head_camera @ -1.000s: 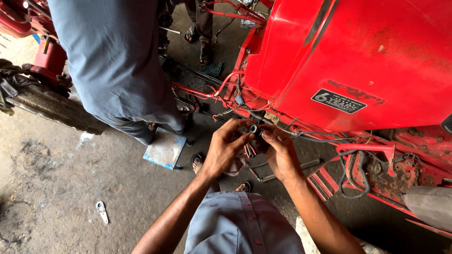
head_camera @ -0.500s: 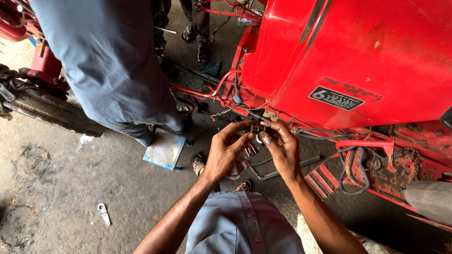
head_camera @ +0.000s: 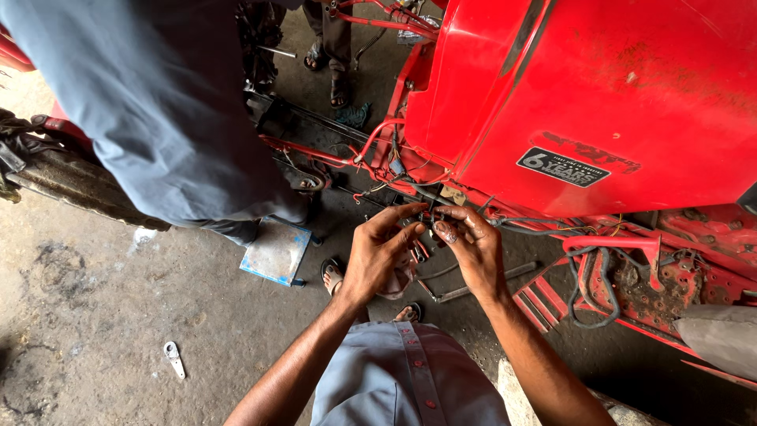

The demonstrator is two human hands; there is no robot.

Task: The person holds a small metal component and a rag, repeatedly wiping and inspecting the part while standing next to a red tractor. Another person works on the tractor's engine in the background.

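Seemingly both hands, left hand [head_camera: 377,256], right hand [head_camera: 471,248], pinching wires [head_camera: 426,211] running sideways

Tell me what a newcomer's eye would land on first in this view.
The big red tractor hood fills the upper right. Just under its lower edge, the left hand and right hand meet fingertip to fingertip at a tangle of wires; what they pinch is too small to tell. At upper left a person in grey trousers stands close by, and a small metal tool lies on the concrete floor at lower left.
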